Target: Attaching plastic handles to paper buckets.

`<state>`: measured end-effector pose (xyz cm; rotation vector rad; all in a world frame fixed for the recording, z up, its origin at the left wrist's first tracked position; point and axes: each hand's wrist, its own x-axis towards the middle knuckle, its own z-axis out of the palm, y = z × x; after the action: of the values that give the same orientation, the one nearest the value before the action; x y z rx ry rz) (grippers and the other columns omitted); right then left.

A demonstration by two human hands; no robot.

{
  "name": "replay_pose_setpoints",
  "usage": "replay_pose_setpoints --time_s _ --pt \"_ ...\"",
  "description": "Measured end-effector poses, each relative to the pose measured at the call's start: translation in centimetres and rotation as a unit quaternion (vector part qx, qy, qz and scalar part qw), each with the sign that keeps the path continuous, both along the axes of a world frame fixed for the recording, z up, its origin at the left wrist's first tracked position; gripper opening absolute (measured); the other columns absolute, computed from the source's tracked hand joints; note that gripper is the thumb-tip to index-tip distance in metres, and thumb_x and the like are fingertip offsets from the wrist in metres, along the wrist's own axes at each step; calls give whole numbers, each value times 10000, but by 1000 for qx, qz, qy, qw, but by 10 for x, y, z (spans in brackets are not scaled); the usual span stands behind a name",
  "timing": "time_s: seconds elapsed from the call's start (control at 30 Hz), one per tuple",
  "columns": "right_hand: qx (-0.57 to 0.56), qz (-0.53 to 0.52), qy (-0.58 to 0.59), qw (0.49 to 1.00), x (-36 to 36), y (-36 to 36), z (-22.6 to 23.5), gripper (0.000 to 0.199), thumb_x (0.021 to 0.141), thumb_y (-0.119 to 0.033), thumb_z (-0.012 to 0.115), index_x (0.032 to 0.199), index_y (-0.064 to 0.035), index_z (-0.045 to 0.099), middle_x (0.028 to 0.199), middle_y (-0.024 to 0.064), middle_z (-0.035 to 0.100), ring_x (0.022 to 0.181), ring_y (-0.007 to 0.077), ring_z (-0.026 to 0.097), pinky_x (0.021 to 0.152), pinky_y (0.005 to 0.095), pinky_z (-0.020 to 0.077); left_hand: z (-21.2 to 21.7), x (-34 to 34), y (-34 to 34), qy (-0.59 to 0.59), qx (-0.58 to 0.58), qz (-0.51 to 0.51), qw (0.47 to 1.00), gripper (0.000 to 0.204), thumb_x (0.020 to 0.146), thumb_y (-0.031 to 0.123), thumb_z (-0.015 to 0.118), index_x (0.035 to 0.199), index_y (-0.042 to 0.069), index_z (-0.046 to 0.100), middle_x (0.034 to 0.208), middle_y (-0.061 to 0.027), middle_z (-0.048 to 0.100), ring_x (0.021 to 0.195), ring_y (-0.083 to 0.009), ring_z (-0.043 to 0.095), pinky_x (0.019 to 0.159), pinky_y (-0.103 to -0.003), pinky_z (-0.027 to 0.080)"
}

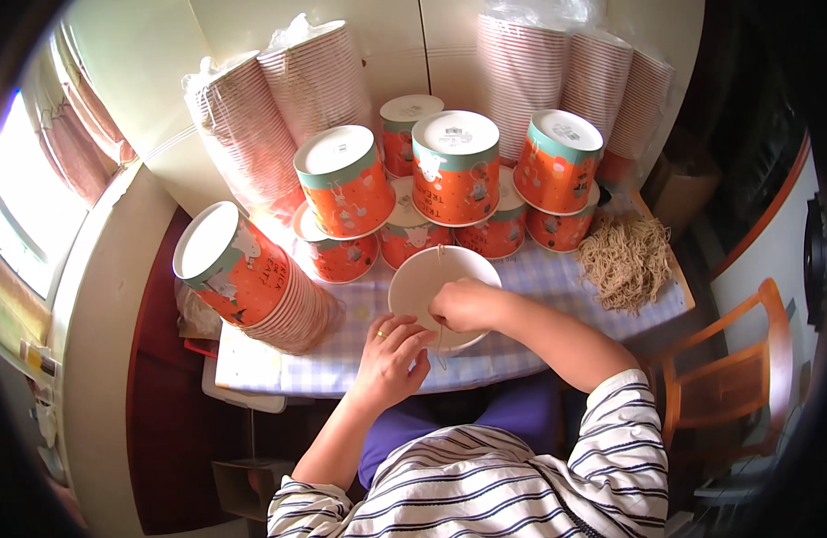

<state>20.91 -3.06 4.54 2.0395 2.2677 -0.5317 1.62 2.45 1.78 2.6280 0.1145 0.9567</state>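
Observation:
A paper bucket (413,278) with a white inside stands in front of me, its open mouth up. My right hand (467,305) reaches into it, fingers closed in a pinch on a thin tan string (441,339) at the near wall. The string passes over the near rim and hangs outside in a small loop. My left hand (391,359) grips the near left rim with bent fingers; its fingertips are partly hidden. A short end of string (441,251) also shows at the far rim.
Several orange and green paper buckets (456,170) stand upside down, stacked in two levels behind. A leaning bucket stack (261,278) is at left. Plastic-wrapped bucket stacks (521,81) line the back. A tan string pile (627,260) lies right on the checked tablecloth (360,368). A wooden chair (727,359) stands right.

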Motion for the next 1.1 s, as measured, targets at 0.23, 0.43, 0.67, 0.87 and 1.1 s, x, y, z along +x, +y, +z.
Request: replay_pose_setpoints --time_s 0.23,0.43,0.67,0.87,1.1 --pt "409 -135 23 902 44 -68 36 44 792 -102 623 828 -78 629 779 73 629 728 272 616 685 378 458 -5 -8 1 -4 18 -8 1000 308 671 40 662 972 98 634 931 -37 611 1009 -239 579 946 -466 408" --pt "326 -234 81 912 57 -115 -41 76 769 -82 634 843 -70 643 830 115 642 753 340 626 697 433 507 -7 -7 -1 -10 19 0 1000 321 662 41 669 976 102 635 925 -31 608 1000 -230 575 944 -469 407" --pt "319 -225 125 912 -11 -130 -61 231 696 -103 708 921 -97 655 904 87 605 848 304 607 750 418 487 -3 -2 -2 12 20 3 1000 319 667 36 662 977 103 635 910 -32 604 966 -231 578 944 -473 406" --pt "447 -288 260 806 -67 -115 -75 233 685 -95 762 882 -72 638 921 81 613 851 283 601 743 377 485 11 5 -13 46 14 -11 999 314 670 66 657 981 103 635 903 -39 607 950 -241 587 950 -487 404" --pt "561 -327 186 737 -89 -84 -97 229 690 -116 769 880 -99 641 870 53 606 793 250 586 726 373 441 11 11 -12 78 -21 -34 996 255 682 72 662 935 95 657 864 -44 630 908 -223 612 952 -440 395"
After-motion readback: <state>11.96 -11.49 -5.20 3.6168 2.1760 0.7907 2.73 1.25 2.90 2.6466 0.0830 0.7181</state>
